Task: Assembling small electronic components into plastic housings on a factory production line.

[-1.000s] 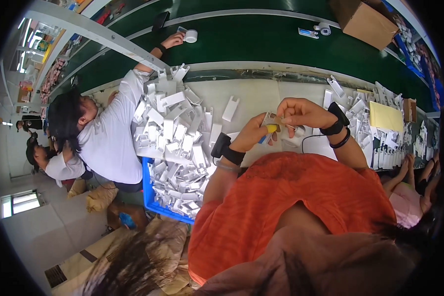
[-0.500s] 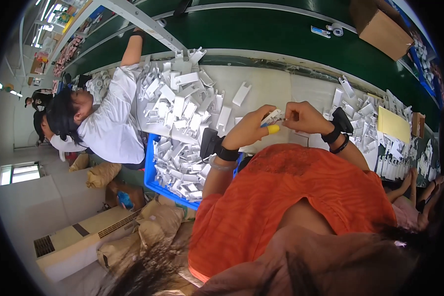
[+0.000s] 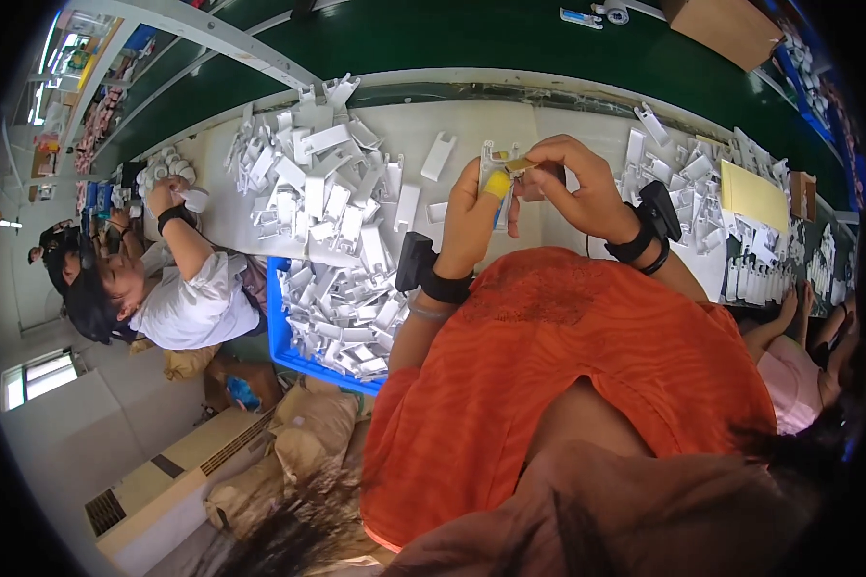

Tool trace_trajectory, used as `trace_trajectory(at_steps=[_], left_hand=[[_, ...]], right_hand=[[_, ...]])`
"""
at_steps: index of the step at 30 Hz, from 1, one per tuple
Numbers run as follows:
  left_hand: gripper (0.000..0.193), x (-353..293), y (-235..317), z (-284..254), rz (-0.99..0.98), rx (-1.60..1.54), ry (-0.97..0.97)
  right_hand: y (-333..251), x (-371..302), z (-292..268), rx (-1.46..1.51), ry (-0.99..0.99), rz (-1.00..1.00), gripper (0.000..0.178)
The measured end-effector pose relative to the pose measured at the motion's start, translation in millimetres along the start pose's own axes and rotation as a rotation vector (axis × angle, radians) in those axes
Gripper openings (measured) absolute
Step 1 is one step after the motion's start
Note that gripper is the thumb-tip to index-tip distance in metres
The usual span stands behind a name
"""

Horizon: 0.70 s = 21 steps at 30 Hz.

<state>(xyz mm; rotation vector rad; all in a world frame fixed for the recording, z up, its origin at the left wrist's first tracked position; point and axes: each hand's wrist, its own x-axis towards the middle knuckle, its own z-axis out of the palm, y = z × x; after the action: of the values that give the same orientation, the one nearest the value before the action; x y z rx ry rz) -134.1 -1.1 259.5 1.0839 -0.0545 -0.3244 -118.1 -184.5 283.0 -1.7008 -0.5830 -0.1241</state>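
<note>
Over pale tabletop (image 3: 573, 123): left hand (image 3: 467, 226) grips white, prong-ended housing (image 3: 491, 165); right hand (image 3: 584, 188) pinches seemingly yellowish piece (image 3: 519, 165).

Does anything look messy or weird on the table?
A little: left of the left hand, white pieces lie jumbled in a heap, pointing every way, and one piece lies apart beside it. I can't see anything broken.

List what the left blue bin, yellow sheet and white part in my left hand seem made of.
Blue bin: likely plastic, smooth, evenly coloured.
Yellow sheet: likely paper or card, matte, flat.
White part: probably plastic, smooth, moulded-looking; coated metal possible.
</note>
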Motion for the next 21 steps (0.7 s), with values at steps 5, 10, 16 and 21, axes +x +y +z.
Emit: trace_trajectory(at_steps=[5,10,16,21], left_hand=[[0.031,-3.1,-0.3,2.5,0.036,0.034,0.002],[0.038,-6.6,2.3,3.8,0.054,0.119,0.010],[0.042,-10.7,10.8,8.5,0.013,0.132,0.002],[0.041,-11.8,9.8,7.6,0.038,0.211,0.013]], right_hand=[[0.0,-2.0,-2.1,-0.258,-0.025,-0.149,0.019],[-1.1,2.3,-4.9,-0.322,-0.069,-0.287,0.019],[1.8,-3.4,3.7,-0.279,0.005,-0.180,0.018],[2.5,-1.1,2.1,-0.353,-0.024,-0.277,0.021]])
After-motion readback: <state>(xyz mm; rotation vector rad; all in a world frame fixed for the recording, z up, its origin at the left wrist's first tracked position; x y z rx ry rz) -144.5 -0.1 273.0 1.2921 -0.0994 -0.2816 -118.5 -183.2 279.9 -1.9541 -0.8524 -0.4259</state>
